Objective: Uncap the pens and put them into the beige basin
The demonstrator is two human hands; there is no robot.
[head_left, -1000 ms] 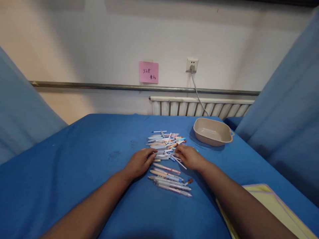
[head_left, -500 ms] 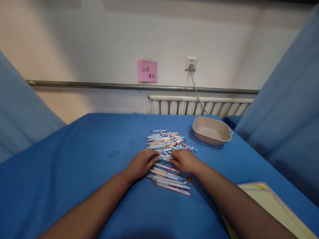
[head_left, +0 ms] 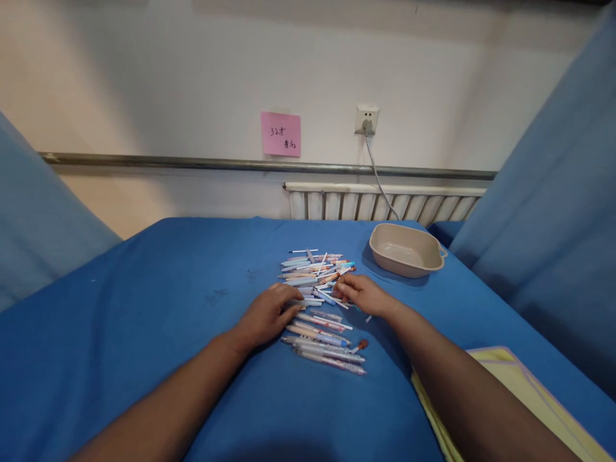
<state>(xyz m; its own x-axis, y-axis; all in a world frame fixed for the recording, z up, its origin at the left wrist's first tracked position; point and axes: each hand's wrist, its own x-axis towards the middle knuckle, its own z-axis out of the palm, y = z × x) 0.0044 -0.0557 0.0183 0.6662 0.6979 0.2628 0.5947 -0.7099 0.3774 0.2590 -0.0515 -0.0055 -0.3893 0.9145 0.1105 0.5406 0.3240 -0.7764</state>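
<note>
L hand (head_left: 269, 314) curls at L end of jumbled pens (head_left: 303, 280), R hand (head_left: 363, 295) bunches fingertips at R end; can't tell if either grips. Near pens (head_left: 332, 362) lie approx. parallel on blue cloth (head_left: 144, 289): est. part done, jumble outstanding.

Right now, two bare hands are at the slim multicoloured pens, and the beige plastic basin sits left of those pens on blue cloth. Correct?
No, wrong side: the head view shows the beige plastic basin right of the slim multicoloured pens.
</note>
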